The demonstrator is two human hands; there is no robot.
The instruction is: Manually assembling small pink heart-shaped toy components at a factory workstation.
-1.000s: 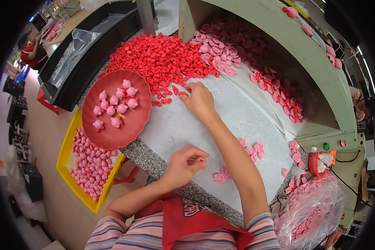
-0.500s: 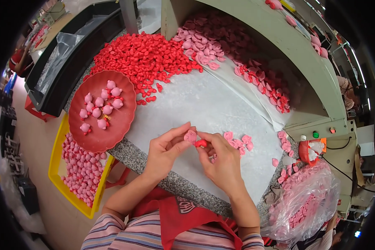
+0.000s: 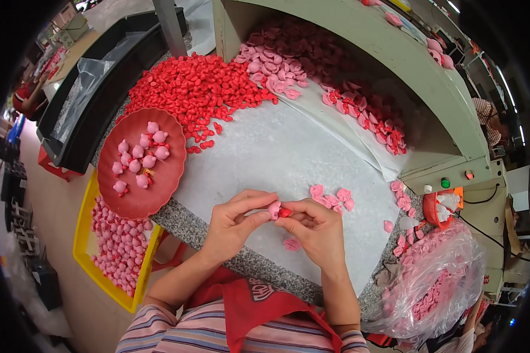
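Observation:
Over the white work sheet, my left hand pinches a small pink molded piece between thumb and fingers. My right hand grips a small glossy red piece and holds it against the pink one. The two pieces touch, though fingertips hide how they fit. Just right of my hands lies a cluster of loose pink pieces. One more pink piece rests by my right wrist. To the left, a scalloped red plate carries several round pink pieces with red parts.
A big heap of red pieces lies behind the plate. Pink shells fill the grey metal housing. A yellow tray of pink pieces sits lower left. At right are a red basket and a plastic bag of pink pieces.
My hands have come closer together and sunk slightly. The red piece now presses up to the pink one, which has turned. The whole view has shifted a little.

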